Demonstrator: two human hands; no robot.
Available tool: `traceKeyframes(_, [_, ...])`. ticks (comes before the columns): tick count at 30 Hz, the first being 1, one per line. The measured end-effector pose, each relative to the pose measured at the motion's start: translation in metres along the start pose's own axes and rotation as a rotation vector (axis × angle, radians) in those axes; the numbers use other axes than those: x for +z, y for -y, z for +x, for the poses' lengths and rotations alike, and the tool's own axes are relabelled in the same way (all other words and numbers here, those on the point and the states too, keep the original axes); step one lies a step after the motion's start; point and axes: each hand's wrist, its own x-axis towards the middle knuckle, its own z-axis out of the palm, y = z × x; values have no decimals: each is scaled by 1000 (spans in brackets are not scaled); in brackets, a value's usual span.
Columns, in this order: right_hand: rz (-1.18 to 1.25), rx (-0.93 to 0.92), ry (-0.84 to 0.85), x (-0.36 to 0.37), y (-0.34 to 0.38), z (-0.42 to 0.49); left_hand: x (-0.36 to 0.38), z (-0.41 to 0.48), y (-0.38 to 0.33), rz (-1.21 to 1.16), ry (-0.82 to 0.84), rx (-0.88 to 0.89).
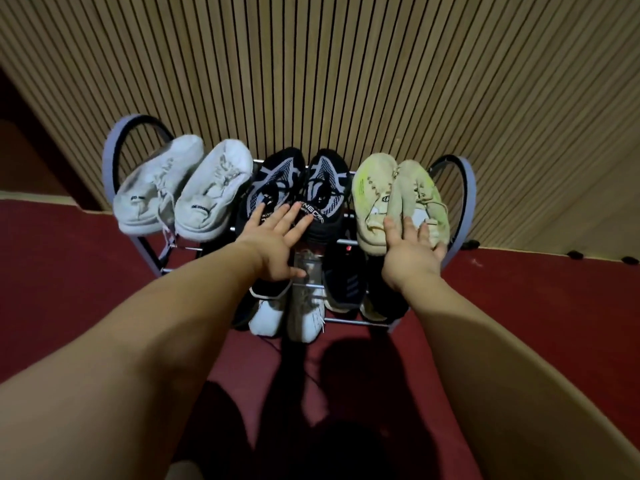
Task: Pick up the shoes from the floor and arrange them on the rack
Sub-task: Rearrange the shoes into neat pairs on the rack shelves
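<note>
A metal shoe rack [112, 157] stands against the slatted wall. Its top shelf carries a white pair [180, 188], a black and grey pair [298, 185] and a pale yellow-green pair [398, 188]. My left hand [277, 237] reaches with straight, spread fingers over the heels of the black pair. The fingers of my right hand [412, 251] lie straight against the heel of the right yellow-green shoe. Lower shelves hold white shoes [304, 317] and dark shoes [346, 289], partly hidden by my hands.
Red carpet [69, 271] covers the floor around the rack. The ribbed wooden wall [311, 64] rises right behind it. Small dark objects [575, 254] lie along the wall's base at right. My shadow falls on the carpet in front.
</note>
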Motion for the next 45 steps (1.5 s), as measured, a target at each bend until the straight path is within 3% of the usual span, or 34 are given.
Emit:
traceKeyframes(10, [33, 57, -93, 7, 7, -2, 18, 1, 3, 35, -168, 32])
traceKeyframes(13, [54, 111, -148, 14, 12, -4, 37, 2, 4, 70, -338, 62])
traceKeyframes(15, [89, 162, -194, 19, 16, -5, 58, 5, 8, 125, -540, 132])
traceKeyframes(18, [167, 252, -258, 26, 26, -8, 92, 13, 22, 138, -805, 340])
traceKeyframes(20, [246, 313, -299, 34, 36, -11, 120, 16, 31, 82, -852, 467])
traceKeyframes(22, [355, 362, -366, 45, 49, -19, 147, 11, 37, -10, -745, 453])
traceKeyframes(26, [456, 498, -456, 91, 85, -43, 174, 5, 61, -199, -392, 153])
traceKeyframes(30, [421, 334, -390, 134, 127, -30, 179, 18, 80, -266, -43, -42])
traceKeyframes(35, [522, 111, -80, 136, 180, 15, 191, 22, 80, -259, -141, -30])
traceKeyframes(38, [446, 66, 140, 130, 201, 29, 189, 17, 96, -138, -57, 13])
traceKeyframes(45, [381, 12, 112, 125, 195, 34, 186, 6, 101, -163, 89, -61])
